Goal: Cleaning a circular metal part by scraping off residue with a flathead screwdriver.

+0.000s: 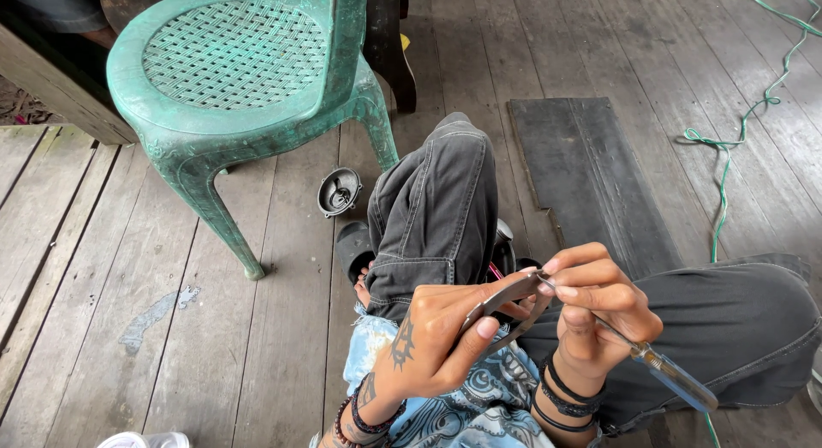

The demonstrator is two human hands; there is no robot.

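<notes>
A thin, curved grey metal piece (505, 295) is held in the left hand (437, 341), whose fingers are closed on it with the thumb pressed against its lower edge. The right hand (595, 315) is closed around a screwdriver (659, 367) with a clear blue-tinted handle; the handle projects past the wrist toward the lower right, and the metal shaft runs up through the fist so that its tip meets the upper end of the metal piece. Both hands are held close together above the lap, over dark grey trousers (437, 212) and a blue patterned cloth (462, 405). Dark bands are worn on both wrists.

A weathered plank floor (103, 268) lies beneath. A green plastic chair (240, 62) with a woven seat stands at the upper left. Just beside its front leg, a small round dark part (339, 191) lies on the floor, near a black sandal (354, 247). A flat dark board (586, 174) rests on the floor to the right of the raised knee, and a green cord (745, 114) trails along the right side. No packages, labels or signs can be made out
</notes>
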